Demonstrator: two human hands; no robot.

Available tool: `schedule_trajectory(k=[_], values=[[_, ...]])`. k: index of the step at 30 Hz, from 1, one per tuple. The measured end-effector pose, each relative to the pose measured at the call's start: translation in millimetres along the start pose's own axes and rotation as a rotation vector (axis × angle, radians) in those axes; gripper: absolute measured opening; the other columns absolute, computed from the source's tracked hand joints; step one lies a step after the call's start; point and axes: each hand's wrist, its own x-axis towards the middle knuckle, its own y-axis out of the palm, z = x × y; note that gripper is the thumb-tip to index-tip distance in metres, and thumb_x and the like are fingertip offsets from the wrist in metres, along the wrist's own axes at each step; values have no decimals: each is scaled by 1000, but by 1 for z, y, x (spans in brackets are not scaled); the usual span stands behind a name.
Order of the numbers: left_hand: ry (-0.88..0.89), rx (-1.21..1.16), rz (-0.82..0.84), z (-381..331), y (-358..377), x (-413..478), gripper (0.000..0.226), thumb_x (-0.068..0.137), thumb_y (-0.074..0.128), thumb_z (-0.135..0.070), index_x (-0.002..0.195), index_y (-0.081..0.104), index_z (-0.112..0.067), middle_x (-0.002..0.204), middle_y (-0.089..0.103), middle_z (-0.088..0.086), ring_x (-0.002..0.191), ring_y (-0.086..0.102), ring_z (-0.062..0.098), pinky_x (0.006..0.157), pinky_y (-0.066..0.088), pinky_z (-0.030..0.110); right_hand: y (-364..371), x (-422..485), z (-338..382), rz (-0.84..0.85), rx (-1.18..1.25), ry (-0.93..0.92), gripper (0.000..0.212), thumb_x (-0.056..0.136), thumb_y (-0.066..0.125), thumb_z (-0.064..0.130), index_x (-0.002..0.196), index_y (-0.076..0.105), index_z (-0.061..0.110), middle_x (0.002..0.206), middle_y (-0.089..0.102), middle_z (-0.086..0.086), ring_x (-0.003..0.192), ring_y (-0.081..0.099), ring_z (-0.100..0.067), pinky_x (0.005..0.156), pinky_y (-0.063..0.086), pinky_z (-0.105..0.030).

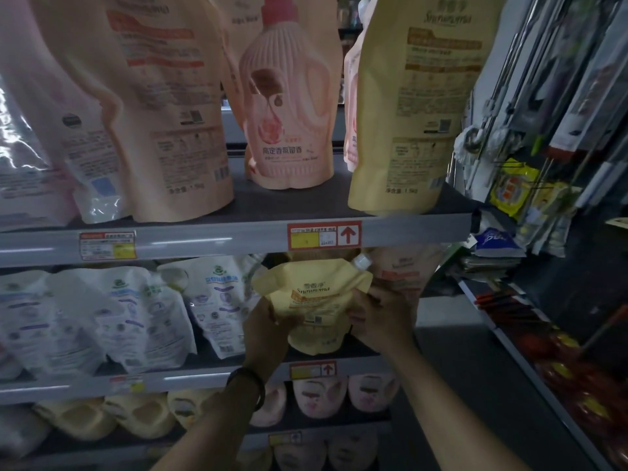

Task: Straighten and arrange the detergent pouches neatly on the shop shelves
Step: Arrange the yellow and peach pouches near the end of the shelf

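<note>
- Top shelf (204, 243): big pouches stand upright; the big yellow pouch (407, 113) at the right end sits right at the front edge and probably needs pushing back.
- Middle shelf (190, 379): white pouches (136, 317) lean and overlap on the left, not yet straightened.
- Small yellow pouch (316, 307): at the front edge near the right end, its top close under the top shelf.
- Left hand (268, 331) and right hand (377, 321) each grip one side of it.
</note>
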Motion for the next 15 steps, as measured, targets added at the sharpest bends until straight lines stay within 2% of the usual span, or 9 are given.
schedule_trajectory(k=[2, 4, 5, 8, 10, 13, 15], values=[[18, 8, 8, 5, 2, -1, 37, 86, 87, -17, 117, 68, -23, 105, 74, -15, 99, 68, 0, 69, 53, 12, -2, 2, -3, -2, -103, -37, 20, 106, 62, 18, 91, 74, 12, 87, 76, -12, 85, 80, -22, 75, 67, -42], [21, 9, 23, 6, 4, -1, 38, 89, 84, -20, 121, 66, -28, 109, 74, -17, 101, 68, -1, 73, 53, 13, -3, 4, -1, -42, -232, -78, 27, 107, 58, 16, 85, 65, 3, 75, 69, -8, 73, 74, -1, 64, 60, -20], [20, 10, 36, 5, 4, 0, 36, 90, 83, -19, 120, 64, -29, 108, 72, -18, 100, 67, -3, 71, 52, 11, -3, 4, 0, -56, -278, -85, 29, 108, 57, 18, 84, 62, 3, 74, 68, -6, 72, 74, 0, 62, 59, -19], [5, 26, 80, -1, 3, 4, 37, 92, 80, -15, 119, 57, -28, 105, 66, -20, 94, 61, -9, 64, 47, 5, -2, 9, -1, -56, -305, -87, 29, 107, 55, 24, 82, 61, 10, 83, 71, -9, 82, 77, -23, 74, 66, -45], [2, 39, 101, -1, 2, 7, 39, 92, 80, -16, 120, 55, -27, 107, 64, -19, 95, 60, -6, 63, 47, 8, -1, 9, -4, -45, -313, -97, 23, 104, 58, 22, 82, 62, 14, 86, 72, -5, 88, 75, -22, 79, 64, -50], [-14, 83, 85, -3, 0, 7, 40, 90, 82, -17, 115, 51, -25, 102, 60, -18, 89, 57, -2, 61, 44, 13, 1, 2, -7, -54, -314, -150, 13, 102, 62, 25, 90, 66, 26, 94, 75, 8, 98, 73, -12, 83, 62, -42], [-16, 78, 32, -4, 2, 2, 42, 90, 82, -17, 114, 49, -23, 101, 59, -16, 90, 59, 1, 63, 43, 13, 1, -4, -8, -78, -301, -190, 9, 103, 62, 26, 97, 69, 27, 97, 75, 13, 97, 71, -3, 81, 58, -26]])
